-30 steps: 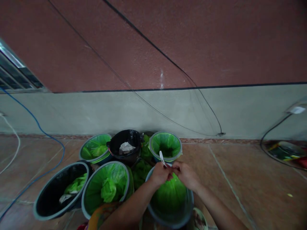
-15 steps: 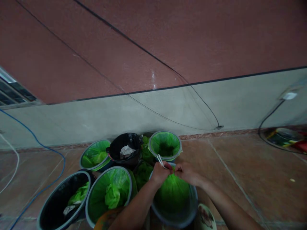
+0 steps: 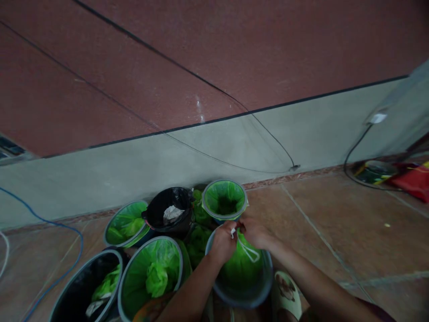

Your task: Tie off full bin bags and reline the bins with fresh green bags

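Note:
A bright green plastic bag (image 3: 239,268) stands gathered at its neck inside a round grey bucket (image 3: 246,300) in front of me. My left hand (image 3: 224,241) is closed at the left of the neck, a bit of white string (image 3: 233,232) showing at its fingers. My right hand (image 3: 255,232) pinches the top of the bag from the right, its fingertips close to the left ones and partly hidden. A loop of the string hangs down over the front of the bag.
Left of the bucket stand several bins with green liners, such as one grey-rimmed bin (image 3: 182,264), and a bin with a black liner (image 3: 154,214). Behind my hands is another green-lined bin (image 3: 241,197). A slipper (image 3: 287,293) shows beside the bucket. A blue hose (image 3: 81,248) crosses the tiles.
The white string's loop, which stuck up by my left hand, now hangs over the front of the bag. Both hands stay at the bag's neck. The view has shifted slightly right.

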`<state>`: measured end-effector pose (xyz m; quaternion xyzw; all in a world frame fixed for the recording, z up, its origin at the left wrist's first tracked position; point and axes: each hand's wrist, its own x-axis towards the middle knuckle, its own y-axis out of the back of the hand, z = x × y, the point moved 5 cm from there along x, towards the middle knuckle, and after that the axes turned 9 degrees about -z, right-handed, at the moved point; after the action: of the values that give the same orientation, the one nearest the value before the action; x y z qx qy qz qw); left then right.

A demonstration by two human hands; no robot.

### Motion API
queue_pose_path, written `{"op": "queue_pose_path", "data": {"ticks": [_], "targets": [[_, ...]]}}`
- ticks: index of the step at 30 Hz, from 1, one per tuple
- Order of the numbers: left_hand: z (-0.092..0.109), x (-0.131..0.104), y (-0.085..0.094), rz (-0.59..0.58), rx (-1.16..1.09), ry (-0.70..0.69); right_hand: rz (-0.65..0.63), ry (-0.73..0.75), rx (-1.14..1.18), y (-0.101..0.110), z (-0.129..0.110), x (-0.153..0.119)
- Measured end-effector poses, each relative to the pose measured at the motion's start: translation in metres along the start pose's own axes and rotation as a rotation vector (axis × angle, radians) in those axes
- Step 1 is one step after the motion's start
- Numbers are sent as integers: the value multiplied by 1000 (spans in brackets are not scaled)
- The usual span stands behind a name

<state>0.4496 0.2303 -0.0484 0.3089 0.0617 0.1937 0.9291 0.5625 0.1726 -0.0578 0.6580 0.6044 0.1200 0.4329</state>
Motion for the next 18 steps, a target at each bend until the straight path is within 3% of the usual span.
{"op": "queue_pose_path", "data": {"ticks": [4, 9, 18], "targets": [[2, -2, -2, 61, -60, 20, -70, 34, 182, 0, -8, 1], [-5, -5, -6, 74, -54, 128, -236, -12, 491, -13, 0, 6], [-19, -1, -4, 84, -108, 196, -193, -40, 344, -8, 1, 1]]}}
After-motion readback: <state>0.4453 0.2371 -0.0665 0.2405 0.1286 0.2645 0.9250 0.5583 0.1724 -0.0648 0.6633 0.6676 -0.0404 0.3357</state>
